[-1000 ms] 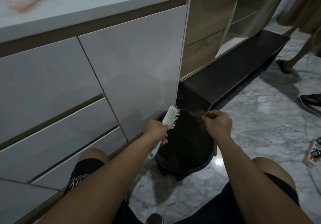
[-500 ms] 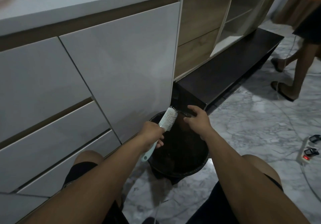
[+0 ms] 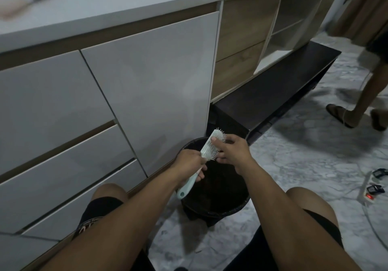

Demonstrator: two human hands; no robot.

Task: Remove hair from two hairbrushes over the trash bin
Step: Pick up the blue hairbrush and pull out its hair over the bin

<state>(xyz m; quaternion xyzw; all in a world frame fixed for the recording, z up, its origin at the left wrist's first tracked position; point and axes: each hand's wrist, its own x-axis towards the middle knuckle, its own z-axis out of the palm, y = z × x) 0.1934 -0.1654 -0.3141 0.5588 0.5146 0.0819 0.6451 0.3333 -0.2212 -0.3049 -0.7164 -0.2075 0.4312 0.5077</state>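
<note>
Hairbrush: the mint hairbrush point(image 3: 212, 144) is held over the black trash bin point(image 3: 216, 209), bristles facing right.
Left hand: the left hand point(image 3: 189, 163) has its fingers clamped round the handle.
Right hand: the right hand point(image 3: 233, 151) rests on the bristles, fingers pinched together there; whether they hold hair I cannot tell.
Risk: pulled strands may drift past the rim onto the marble floor point(image 3: 315, 165); a hard tug could likely twist the brush loose.
Surroundings: white cabinet point(image 3: 147, 81) just beside the bin; a passer-by's legs point(image 3: 365, 94) and a power strip point(image 3: 369, 193) lie well apart; nothing blocks the bin.
</note>
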